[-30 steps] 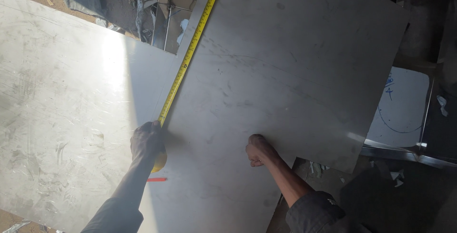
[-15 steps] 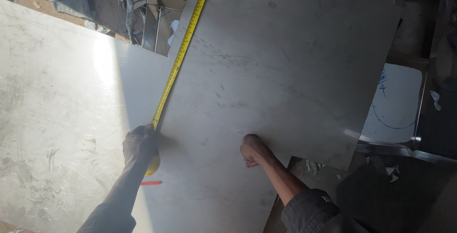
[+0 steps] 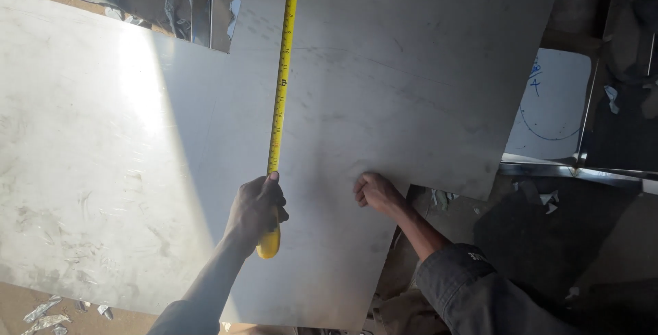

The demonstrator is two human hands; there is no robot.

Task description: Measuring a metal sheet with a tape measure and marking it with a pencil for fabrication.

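Two bare hands rest on a large grey metal sheet (image 3: 411, 81) that lies over a paler sheet (image 3: 82, 170) to its left. The left hand (image 3: 257, 208) grasps a yellow tape measure case (image 3: 269, 242), thumb pressing the yellow tape blade (image 3: 281, 81), which runs straight away to the far edge. Just right, the right hand (image 3: 373, 192) is clenched, knuckles touching the sheet near its edge.

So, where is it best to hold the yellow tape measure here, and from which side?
Best by its yellow case, from the near end, as the left hand holds it now. The case is the only thick part; the blade is thin and lies flat along the metal sheet, so a thumb presses it down.
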